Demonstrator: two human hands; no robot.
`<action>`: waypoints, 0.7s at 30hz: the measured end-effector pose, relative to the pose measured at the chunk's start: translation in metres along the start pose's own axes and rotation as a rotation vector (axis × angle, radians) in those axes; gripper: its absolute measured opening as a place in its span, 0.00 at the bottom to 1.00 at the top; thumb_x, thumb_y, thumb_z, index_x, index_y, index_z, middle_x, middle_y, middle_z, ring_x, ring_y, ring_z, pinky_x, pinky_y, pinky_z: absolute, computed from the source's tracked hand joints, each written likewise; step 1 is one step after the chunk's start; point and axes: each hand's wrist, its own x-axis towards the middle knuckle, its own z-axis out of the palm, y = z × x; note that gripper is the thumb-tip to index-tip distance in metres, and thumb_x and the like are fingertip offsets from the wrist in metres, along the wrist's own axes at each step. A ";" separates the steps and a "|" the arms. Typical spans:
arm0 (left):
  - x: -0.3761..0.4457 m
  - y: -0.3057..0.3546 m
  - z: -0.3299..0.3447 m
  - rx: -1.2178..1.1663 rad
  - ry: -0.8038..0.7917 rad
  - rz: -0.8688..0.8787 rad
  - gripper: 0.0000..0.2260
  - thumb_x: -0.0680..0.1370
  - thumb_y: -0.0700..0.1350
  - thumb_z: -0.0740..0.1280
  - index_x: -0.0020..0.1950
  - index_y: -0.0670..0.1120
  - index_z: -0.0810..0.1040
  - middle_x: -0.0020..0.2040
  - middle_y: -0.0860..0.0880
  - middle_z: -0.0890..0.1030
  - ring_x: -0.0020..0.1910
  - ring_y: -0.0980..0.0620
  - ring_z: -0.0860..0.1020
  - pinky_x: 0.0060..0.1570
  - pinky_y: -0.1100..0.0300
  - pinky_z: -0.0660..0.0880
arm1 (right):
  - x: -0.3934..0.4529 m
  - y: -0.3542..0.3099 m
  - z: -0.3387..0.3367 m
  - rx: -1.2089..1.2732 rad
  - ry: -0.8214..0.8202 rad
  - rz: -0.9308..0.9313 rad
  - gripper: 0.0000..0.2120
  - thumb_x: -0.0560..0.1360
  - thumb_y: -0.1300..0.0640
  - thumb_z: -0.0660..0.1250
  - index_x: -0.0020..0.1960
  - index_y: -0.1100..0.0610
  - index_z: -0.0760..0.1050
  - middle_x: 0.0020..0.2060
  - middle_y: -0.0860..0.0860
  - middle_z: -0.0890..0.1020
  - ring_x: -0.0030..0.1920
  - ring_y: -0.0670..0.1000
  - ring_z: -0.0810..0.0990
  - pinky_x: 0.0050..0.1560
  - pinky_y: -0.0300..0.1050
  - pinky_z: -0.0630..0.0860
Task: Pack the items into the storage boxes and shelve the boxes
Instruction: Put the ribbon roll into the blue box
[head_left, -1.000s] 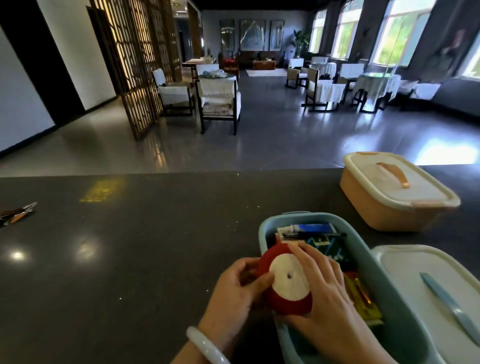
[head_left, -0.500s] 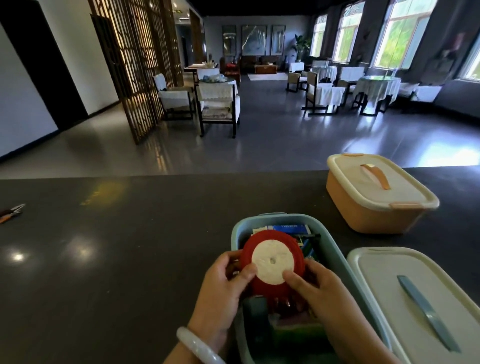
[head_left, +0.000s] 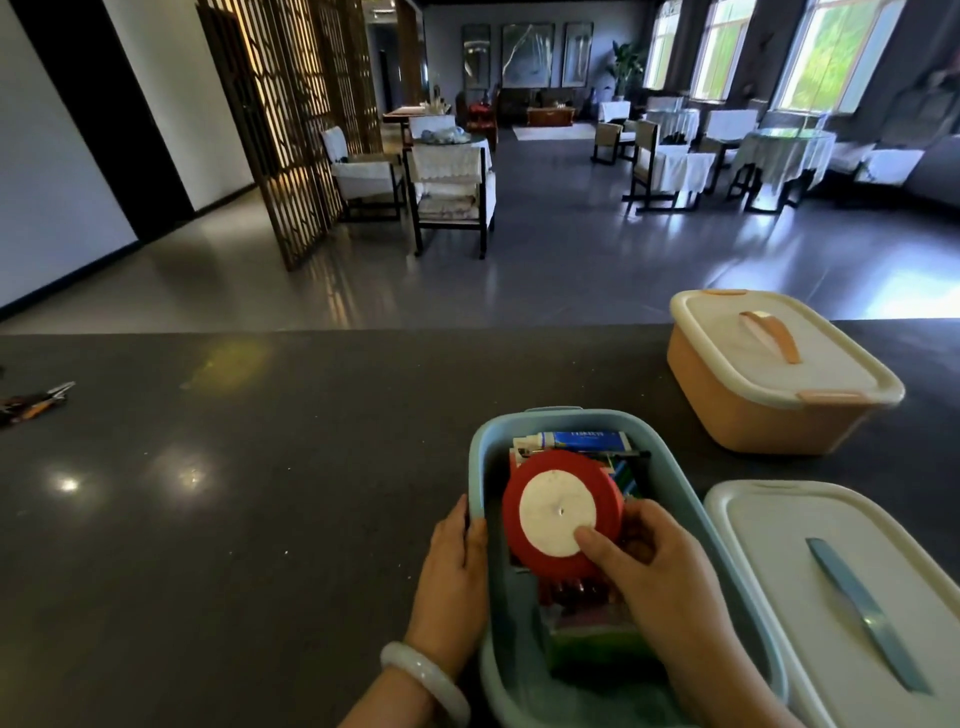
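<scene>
Right hand (head_left: 660, 566) holds the red spool (head_left: 562, 512) in the blue box (head_left: 675, 499) — left hand (head_left: 457, 566) grips its rim; orange box (head_left: 769, 374) far right.

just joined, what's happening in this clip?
A person is packing a blue box on a dark counter. The right hand holds a red ribbon spool inside the box, thumb on its white face, above a tube and other small items. The left hand grips the box's left rim. The box's lid lies off to the right, so it is not closed yet. An orange box behind it already has its lid on.
</scene>
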 end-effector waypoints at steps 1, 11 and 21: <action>0.000 -0.002 0.001 -0.013 -0.005 0.001 0.17 0.82 0.55 0.54 0.71 0.58 0.65 0.69 0.51 0.70 0.64 0.54 0.72 0.65 0.51 0.70 | -0.002 0.001 0.002 -0.038 0.006 -0.009 0.16 0.68 0.48 0.74 0.52 0.45 0.72 0.46 0.43 0.80 0.47 0.44 0.80 0.40 0.39 0.80; 0.000 -0.007 0.003 -0.021 0.001 0.040 0.06 0.80 0.58 0.54 0.52 0.71 0.66 0.52 0.67 0.68 0.48 0.70 0.72 0.39 0.73 0.67 | -0.009 -0.001 0.029 -0.306 -0.049 -0.035 0.18 0.68 0.46 0.74 0.52 0.44 0.69 0.44 0.39 0.73 0.47 0.44 0.77 0.48 0.47 0.81; 0.002 -0.013 0.006 0.022 0.036 0.054 0.18 0.82 0.55 0.54 0.72 0.55 0.65 0.62 0.57 0.70 0.53 0.63 0.73 0.50 0.70 0.69 | -0.013 0.000 0.057 -0.537 -0.084 -0.092 0.14 0.71 0.45 0.71 0.55 0.47 0.75 0.47 0.41 0.72 0.43 0.38 0.72 0.42 0.30 0.68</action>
